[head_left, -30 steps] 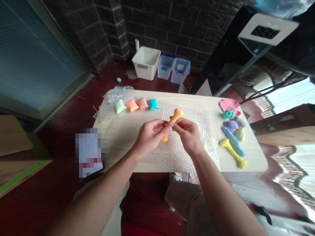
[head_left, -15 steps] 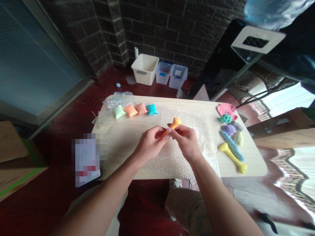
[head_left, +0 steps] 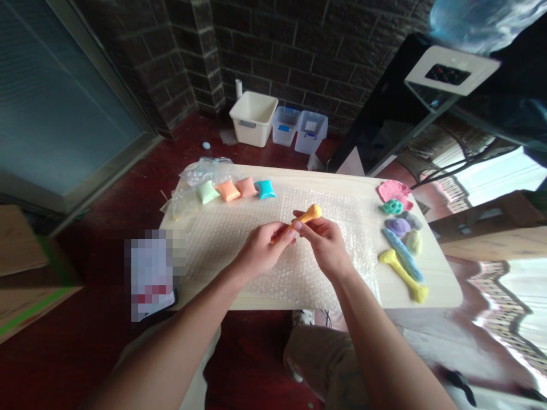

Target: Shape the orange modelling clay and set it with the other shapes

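Shaping the slim middle of a soft-looking orange piece [head_left: 311, 213] appears to be the step in hand, with both hands meeting over the bubble wrap [head_left: 226, 239] that covers much of the table [head_left: 440, 285]. The left hand [head_left: 260, 250] comes in from eight o'clock and is curled round the lower part of the piece, gripping it between thumb and bent fingers. The right hand [head_left: 327, 242] comes in from four o'clock and pinches the stem, its thumb laid on top near the left thumb, other fingers behind.

The orange piece sits aslant between the two sets of fingertips: its rounded knob juts free toward two o'clock, while the opposite end runs toward eight o'clock, mostly hidden by the left hand, so its shape there cannot be told. How hard either hand presses cannot be told either.

As a judgement, a further pinch calls for light, even pressure, with the left hand steadying the piece, since a stem this thin could bend or neck under a hard squeeze.

From the hands, a yellow piece [head_left: 404, 275] with widened ends lies between three and four o'clock, just beside a blue strip [head_left: 399, 249]; a flat pink piece [head_left: 390, 191] lies near two o'clock, and four small packets [head_left: 247, 187] line up around ten to eleven.
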Demonstrator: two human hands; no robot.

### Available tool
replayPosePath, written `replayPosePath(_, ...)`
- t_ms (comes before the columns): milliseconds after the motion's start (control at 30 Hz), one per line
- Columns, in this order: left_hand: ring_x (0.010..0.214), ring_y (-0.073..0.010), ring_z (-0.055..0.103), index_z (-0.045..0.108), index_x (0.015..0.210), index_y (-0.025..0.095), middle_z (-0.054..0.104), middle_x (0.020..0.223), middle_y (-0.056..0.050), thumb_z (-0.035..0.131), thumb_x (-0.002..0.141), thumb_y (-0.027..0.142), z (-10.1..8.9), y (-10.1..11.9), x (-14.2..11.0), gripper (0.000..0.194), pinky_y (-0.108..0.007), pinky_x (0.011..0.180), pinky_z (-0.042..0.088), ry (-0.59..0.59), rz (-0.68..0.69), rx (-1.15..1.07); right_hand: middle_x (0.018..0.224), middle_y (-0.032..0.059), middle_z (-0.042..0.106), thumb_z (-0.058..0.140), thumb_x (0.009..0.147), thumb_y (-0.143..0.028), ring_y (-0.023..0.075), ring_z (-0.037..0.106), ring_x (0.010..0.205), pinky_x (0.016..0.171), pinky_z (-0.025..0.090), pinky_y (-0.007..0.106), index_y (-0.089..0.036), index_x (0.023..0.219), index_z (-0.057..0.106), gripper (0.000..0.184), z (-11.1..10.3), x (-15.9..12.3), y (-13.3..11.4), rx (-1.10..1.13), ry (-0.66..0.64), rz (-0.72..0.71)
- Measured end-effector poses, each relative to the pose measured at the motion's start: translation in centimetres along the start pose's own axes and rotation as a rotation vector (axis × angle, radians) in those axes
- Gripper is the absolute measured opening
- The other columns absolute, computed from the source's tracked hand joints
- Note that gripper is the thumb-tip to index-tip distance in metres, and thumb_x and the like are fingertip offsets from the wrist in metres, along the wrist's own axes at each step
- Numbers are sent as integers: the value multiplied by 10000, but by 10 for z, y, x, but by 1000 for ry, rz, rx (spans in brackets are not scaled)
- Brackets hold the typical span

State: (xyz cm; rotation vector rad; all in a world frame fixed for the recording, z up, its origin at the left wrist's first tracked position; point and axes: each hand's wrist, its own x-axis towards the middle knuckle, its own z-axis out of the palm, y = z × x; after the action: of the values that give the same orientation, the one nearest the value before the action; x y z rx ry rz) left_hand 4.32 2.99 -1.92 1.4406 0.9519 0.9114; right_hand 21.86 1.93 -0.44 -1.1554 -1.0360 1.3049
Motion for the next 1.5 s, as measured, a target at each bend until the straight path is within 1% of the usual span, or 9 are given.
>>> replayPosePath(100,740,-209,695,812,926,186,806,857,-83,703,997,570,-1,3,1,405,-308,666,489,-3,-31,-29,1168,94,833,948,817,-473,283,704,1269,1083,556,441,-255,905,880,245,1,-1,-1,20,-31,-4)
replayPosePath(300,864,-241,743,835,985,188,831,937,-93,771,963,513,-1,1,3,332,-327,761,533,31,-15,-76,976,69,837,944,810,-508,217,747,877,901,602,412,-221,920,865,318,5,-1,1,24,-74,17)
replayPosePath(533,868,-222,728,849,1002,187,826,967,-92,855,879,546,1,5,6,380,-345,808,565,8,-119,-332,1070,57,813,913,861,-473,173,685,841,812,563,347,-247,927,863,241,-1,0,3,51,-40,22)
replayPosePath(733,887,-213,728,825,1026,164,820,964,-93,818,930,504,-4,6,4,354,-334,816,561,39,-55,-135,836,25,771,940,826,-476,152,593,702,648,463,316,-258,974,881,270,1,0,3,29,-36,24)
replayPosePath(867,927,-228,765,753,1117,158,820,1054,-112,894,842,472,-3,4,4,440,-352,832,597,103,-86,-245,727,5,717,959,790,-497,146,596,666,653,492,321,-249,904,872,286,-2,2,0,110,12,52)
replayPosePath(1033,784,-185,746,747,983,160,805,894,-66,894,842,440,-2,9,4,346,-322,763,596,86,-50,-286,770,12,764,1011,727,-443,152,644,681,676,549,325,-251,971,874,339,1,-1,-3,210,-7,112)
replayPosePath(1267,887,-204,786,716,1039,157,811,993,-76,927,811,374,0,13,2,378,-327,820,612,110,-58,-371,739,-7,762,1022,718,-364,132,642,658,659,580,293,-248,896,863,265,4,-2,-6,303,-21,108)
replayPosePath(1367,864,-202,785,714,1016,162,799,952,-59,934,801,362,1,14,1,367,-346,834,626,110,-32,-398,772,-7,776,1028,702,-325,123,654,656,653,590,273,-245,956,866,312,4,-2,-5,344,-10,137)
replayPosePath(1500,849,-185,757,724,987,162,781,950,-48,963,759,337,4,16,0,374,-337,821,633,147,13,-393,765,-2,783,1023,705,-293,113,656,633,643,599,248,-225,883,849,259,8,-4,-1,389,10,154)
